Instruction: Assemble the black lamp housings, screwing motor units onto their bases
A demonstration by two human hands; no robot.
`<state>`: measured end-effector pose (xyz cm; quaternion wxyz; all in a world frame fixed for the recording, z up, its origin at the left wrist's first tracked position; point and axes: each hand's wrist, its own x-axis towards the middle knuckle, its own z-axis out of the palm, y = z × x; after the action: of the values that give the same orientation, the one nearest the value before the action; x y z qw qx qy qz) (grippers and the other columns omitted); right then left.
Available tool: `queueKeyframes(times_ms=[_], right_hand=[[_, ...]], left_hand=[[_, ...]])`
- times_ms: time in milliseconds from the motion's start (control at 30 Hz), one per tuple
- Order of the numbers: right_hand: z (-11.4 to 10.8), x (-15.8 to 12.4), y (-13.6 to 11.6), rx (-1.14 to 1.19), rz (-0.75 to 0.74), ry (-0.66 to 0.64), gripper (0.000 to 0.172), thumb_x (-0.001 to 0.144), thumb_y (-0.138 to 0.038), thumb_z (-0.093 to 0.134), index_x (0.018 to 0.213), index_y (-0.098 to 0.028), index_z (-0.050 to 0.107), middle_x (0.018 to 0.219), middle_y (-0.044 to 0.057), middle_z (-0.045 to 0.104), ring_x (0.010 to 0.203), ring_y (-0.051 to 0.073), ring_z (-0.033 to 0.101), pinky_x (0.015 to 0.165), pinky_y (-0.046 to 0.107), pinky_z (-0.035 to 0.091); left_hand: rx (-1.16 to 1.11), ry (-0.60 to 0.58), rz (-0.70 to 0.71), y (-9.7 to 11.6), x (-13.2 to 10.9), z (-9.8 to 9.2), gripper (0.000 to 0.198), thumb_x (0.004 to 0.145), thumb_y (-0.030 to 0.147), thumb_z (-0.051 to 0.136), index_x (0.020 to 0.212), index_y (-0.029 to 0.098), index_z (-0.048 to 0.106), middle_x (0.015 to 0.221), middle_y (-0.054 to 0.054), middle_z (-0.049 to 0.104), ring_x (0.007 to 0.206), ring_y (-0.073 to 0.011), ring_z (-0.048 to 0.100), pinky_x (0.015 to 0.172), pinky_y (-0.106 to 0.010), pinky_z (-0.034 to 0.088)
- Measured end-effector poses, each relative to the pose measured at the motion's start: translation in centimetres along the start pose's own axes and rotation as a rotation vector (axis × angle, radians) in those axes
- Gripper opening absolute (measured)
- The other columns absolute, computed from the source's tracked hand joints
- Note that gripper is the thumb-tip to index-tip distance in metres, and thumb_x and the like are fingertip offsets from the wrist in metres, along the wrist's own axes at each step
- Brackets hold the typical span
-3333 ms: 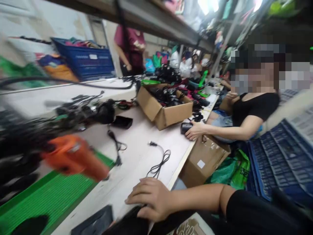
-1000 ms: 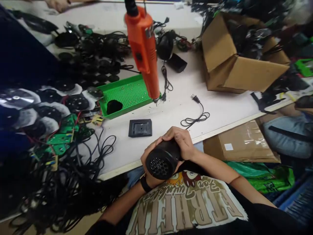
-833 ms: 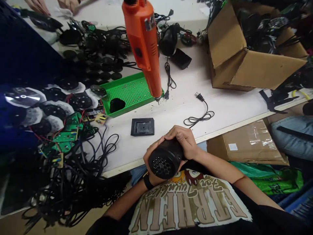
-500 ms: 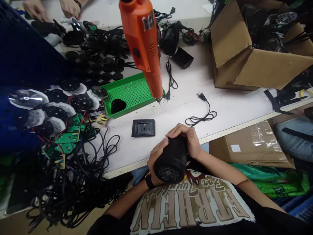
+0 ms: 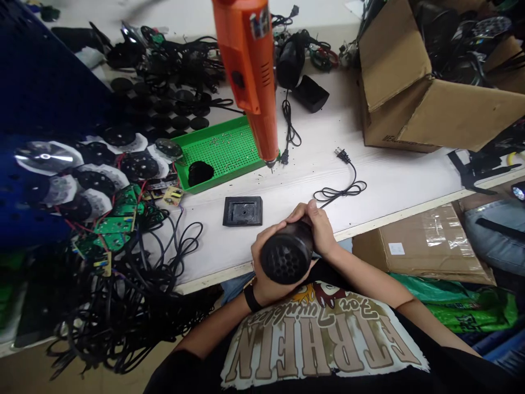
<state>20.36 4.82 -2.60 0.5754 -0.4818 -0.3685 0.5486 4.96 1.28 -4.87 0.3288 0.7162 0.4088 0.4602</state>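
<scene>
A black cylindrical housing (image 5: 287,256) with a honeycomb grille on its end is held between both my hands near the table's front edge. The grille end faces up toward me. My left hand (image 5: 264,273) wraps the left side and underside, fingers closed round it. My right hand (image 5: 320,232) grips the far right part, with the thumb raised along it. A black power cord (image 5: 342,190) with a two-pin plug lies coiled just beyond my right hand; where its other end goes is hidden. A black square fixture block (image 5: 243,212) with a recess rests on the table ahead of my left hand.
An orange electric screwdriver (image 5: 256,76) hangs tip down over a green perforated tray (image 5: 192,189) of small screws. Green circuit boards (image 5: 117,229) and tangled black cables (image 5: 135,323) crowd the left. An open cardboard box (image 5: 455,112) of black parts stands at right.
The housing has tilted so its grille turns up more toward me, with both hands still round it. Another person's hands at the upper left have gone out of view.
</scene>
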Motion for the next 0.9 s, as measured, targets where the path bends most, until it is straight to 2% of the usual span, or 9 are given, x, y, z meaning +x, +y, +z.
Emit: queueKeyframes(times_ms=[100,167,267,333,433,567,767,900], right_hand=[[-0.2,-0.2,-0.9,-0.115,-0.123,0.020,0.067,0.100,-0.077,0.040,0.085,-0.023,0.077,0.092,0.007,0.074,0.095,0.023,0.069,0.093,0.040,0.052],[-0.3,-0.6,-1.9,-0.146,-0.218,-0.046,0.064,0.103,-0.072,0.035,0.098,-0.025,0.078,0.105,0.007,0.073,0.107,0.024,0.066,0.099,0.042,0.050],[-0.3,-1.3,-3.2,-0.150,-0.217,-0.185,0.066,0.104,-0.074,0.030,0.111,-0.027,0.076,0.109,0.007,0.070,0.106,0.025,0.065,0.097,0.042,0.050],[-0.2,-1.5,-3.5,-0.131,-0.195,-0.199,0.067,0.102,-0.076,0.031,0.109,-0.027,0.075,0.103,0.006,0.069,0.098,0.024,0.065,0.090,0.041,0.050],[-0.1,-1.5,-3.3,-0.071,-0.192,-0.148,0.063,0.102,-0.074,0.036,0.098,-0.025,0.075,0.089,0.005,0.066,0.082,0.021,0.062,0.077,0.037,0.048],[-0.2,-1.3,-2.9,-0.045,-0.176,-0.100,0.060,0.099,-0.073,0.043,0.089,-0.023,0.073,0.081,0.005,0.065,0.074,0.021,0.058,0.070,0.037,0.048],[-0.1,-0.8,-3.0,-0.091,-0.125,-0.052,0.061,0.096,-0.076,0.046,0.081,-0.022,0.071,0.079,0.005,0.064,0.074,0.021,0.060,0.069,0.037,0.049],[-0.1,-0.1,-2.9,-0.066,-0.095,-0.020,0.068,0.095,-0.083,0.041,0.085,-0.023,0.072,0.081,0.004,0.069,0.077,0.021,0.065,0.074,0.036,0.053]], left_hand=[[-0.093,0.138,-0.026,1.4,1.4,0.1,0.088,0.079,0.048,0.089,0.149,0.028,0.040,0.135,-0.011,0.061,0.121,-0.0302,0.068,0.104,-0.055,0.060],[-0.104,0.132,-0.049,1.6,1.6,0.2,0.090,0.081,0.051,0.087,0.152,0.030,0.037,0.138,-0.012,0.059,0.123,-0.0299,0.067,0.103,-0.055,0.061],[-0.053,0.091,0.000,1.4,1.7,0.1,0.098,0.083,0.055,0.085,0.159,0.030,0.029,0.143,-0.015,0.055,0.129,-0.0323,0.063,0.105,-0.057,0.059],[0.009,0.041,0.094,1.4,2.0,-0.2,0.101,0.082,0.059,0.084,0.160,0.026,0.027,0.138,-0.016,0.057,0.126,-0.0330,0.064,0.103,-0.054,0.060],[0.096,-0.014,0.200,2.0,2.6,-0.7,0.104,0.082,0.063,0.082,0.159,0.019,0.028,0.129,-0.017,0.062,0.116,-0.0328,0.067,0.097,-0.050,0.062],[0.169,-0.023,0.245,2.8,2.7,-0.9,0.106,0.084,0.053,0.084,0.162,0.015,0.022,0.131,-0.020,0.062,0.116,-0.0335,0.067,0.097,-0.050,0.061],[0.191,-0.026,0.228,2.2,2.4,-0.6,0.109,0.086,0.054,0.082,0.163,0.017,0.015,0.134,-0.023,0.059,0.120,-0.0370,0.066,0.098,-0.054,0.060],[0.100,-0.134,0.180,1.5,3.8,-1.1,0.101,0.089,0.060,0.077,0.160,0.018,0.017,0.136,-0.023,0.056,0.125,-0.0386,0.064,0.099,-0.056,0.060]])
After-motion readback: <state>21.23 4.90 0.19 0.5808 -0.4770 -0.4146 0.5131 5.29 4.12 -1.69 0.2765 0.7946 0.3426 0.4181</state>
